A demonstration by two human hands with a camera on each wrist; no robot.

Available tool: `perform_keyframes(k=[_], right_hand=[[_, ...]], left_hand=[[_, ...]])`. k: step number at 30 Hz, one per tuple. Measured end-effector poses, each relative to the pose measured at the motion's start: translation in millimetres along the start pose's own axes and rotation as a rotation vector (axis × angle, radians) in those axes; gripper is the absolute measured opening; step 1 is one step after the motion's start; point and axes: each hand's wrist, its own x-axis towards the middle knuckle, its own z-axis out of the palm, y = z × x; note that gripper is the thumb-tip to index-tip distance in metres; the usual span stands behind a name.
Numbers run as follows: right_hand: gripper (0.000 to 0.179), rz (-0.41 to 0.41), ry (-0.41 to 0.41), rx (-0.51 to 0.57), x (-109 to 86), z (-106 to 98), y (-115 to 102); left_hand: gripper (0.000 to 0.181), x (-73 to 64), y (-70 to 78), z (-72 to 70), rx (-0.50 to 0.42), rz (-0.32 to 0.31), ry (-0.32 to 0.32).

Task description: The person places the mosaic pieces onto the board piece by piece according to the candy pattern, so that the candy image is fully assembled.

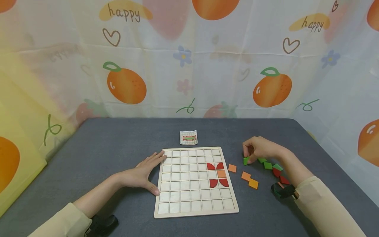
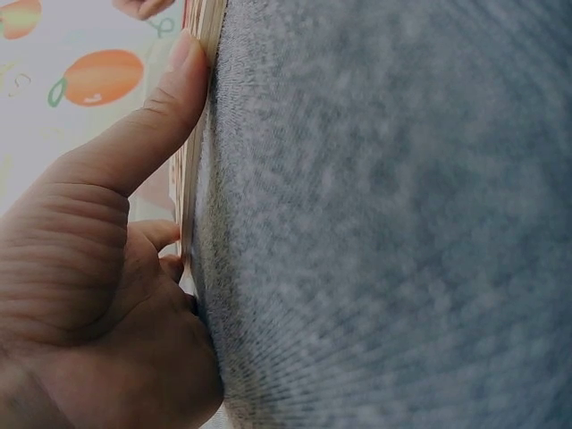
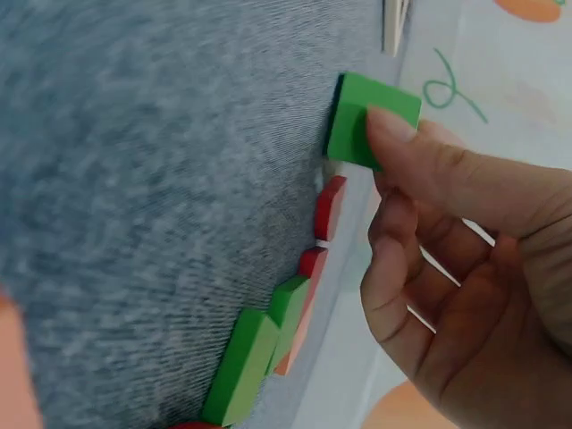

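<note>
Grid board (image 1: 174, 196) is lying on the worktop (image 1: 118, 138), well inside its far edge. Left hand (image 1: 142, 173), fingers spread, is touching the board's left edge; right hand (image 1: 260, 148), beyond its right edge, is pinching a green tile (image 3: 356, 112). Picking seems ongoing; next, steady carrying is probably being needed.

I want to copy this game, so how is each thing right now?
Wooden grid board: flat, partly filled
Picture card: face up
Red quarter-circle tiles: four on board, others loose
Orange square tiles: one on board, others loose
Green square tile: pinched by right hand
Other green tiles: loose
Left hand: spread, touching board
</note>
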Motion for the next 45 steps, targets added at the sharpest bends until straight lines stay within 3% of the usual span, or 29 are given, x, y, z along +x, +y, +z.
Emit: perform_keyframes(k=[19,31,45], right_hand=[[0.015,-0.151,0.059,0.078,14.8,15.8,-35.1],[0.014,-0.233,-0.005,0.135,33.5,39.3,-63.0],[0.011,-0.251,-0.049,0.08,41.8,50.8,-78.1]], left_hand=[[0.122,0.2,-0.2,-0.1,-0.003,-0.008,-0.001],[0.121,-0.7,0.5,0.1,-0.003,0.002,-0.002],[0.122,-0.5,0.2,0.3,0.0,-0.006,0.0]])
